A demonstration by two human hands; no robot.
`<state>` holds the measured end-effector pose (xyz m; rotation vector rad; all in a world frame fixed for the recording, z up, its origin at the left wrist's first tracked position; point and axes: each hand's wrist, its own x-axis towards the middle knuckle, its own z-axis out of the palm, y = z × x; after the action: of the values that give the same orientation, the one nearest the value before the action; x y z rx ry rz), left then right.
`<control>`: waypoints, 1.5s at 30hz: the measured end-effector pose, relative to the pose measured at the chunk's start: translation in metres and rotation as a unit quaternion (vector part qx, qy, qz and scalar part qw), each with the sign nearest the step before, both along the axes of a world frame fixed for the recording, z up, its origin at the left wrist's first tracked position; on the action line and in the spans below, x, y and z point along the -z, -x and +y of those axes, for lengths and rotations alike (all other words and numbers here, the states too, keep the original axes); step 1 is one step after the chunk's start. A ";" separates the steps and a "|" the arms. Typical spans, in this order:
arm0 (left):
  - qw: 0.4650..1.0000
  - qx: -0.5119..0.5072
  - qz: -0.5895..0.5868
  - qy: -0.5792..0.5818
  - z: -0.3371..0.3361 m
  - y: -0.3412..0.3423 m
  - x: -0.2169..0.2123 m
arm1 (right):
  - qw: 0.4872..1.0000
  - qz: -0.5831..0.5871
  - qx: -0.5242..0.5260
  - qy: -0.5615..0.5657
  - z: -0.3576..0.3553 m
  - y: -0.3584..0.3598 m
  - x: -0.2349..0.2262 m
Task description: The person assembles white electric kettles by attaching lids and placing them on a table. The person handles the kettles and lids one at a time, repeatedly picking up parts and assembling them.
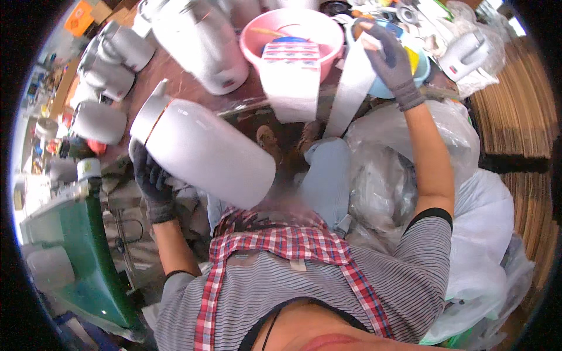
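Note:
My left hand (pixel 153 182), in a dark grey glove, grips a large white kettle body (pixel 205 151) from below and holds it tilted over my lap. My right hand (pixel 391 58), also gloved, reaches up to the table and pinches the top of a long white strip (pixel 351 92) that hangs down from it. A second strip with red and blue printed labels (pixel 293 79) drapes out of a pink basin (pixel 293 29) just left of that hand. A blue basin (pixel 417 70) sits behind my right hand.
Several more white kettle bodies (pixel 199 41) lie on the brown table (pixel 175 88) at the upper left. Clear plastic bags (pixel 404 175) pile up by my right side. A green machine (pixel 88 245) stands at my left. Corrugated cardboard (pixel 515 111) is stacked at right.

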<state>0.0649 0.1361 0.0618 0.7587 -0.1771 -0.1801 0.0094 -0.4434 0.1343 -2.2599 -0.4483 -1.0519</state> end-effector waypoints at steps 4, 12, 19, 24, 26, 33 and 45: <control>0.997 -0.054 0.054 0.014 -0.011 0.021 -0.008 | 0.961 0.030 0.076 0.263 0.057 -0.014 0.021; 0.990 -0.067 0.126 -0.003 -0.002 0.064 -0.002 | 0.922 -0.003 0.135 0.364 0.042 -0.013 0.048; 0.967 0.020 0.189 0.171 -0.035 0.083 0.020 | 0.920 -0.009 0.158 0.357 0.050 -0.008 0.042; 0.963 0.041 0.161 0.214 -0.027 0.070 0.036 | 0.904 -0.021 0.172 0.390 0.047 -0.008 0.050; 0.967 -0.002 0.175 0.186 -0.031 0.064 0.033 | 0.917 0.017 0.164 0.363 0.046 -0.009 0.052; 0.974 -0.048 0.146 0.164 -0.037 0.052 0.049 | 0.996 0.078 0.008 0.049 0.142 0.040 0.056; 0.981 -0.114 0.129 0.094 -0.067 0.051 0.039 | 0.734 0.450 -0.238 -0.450 0.255 0.062 0.176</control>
<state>0.0136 0.0689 0.0225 0.5561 0.1382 -0.0423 -0.0522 -0.1882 -0.0412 -1.3596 -0.0289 0.1891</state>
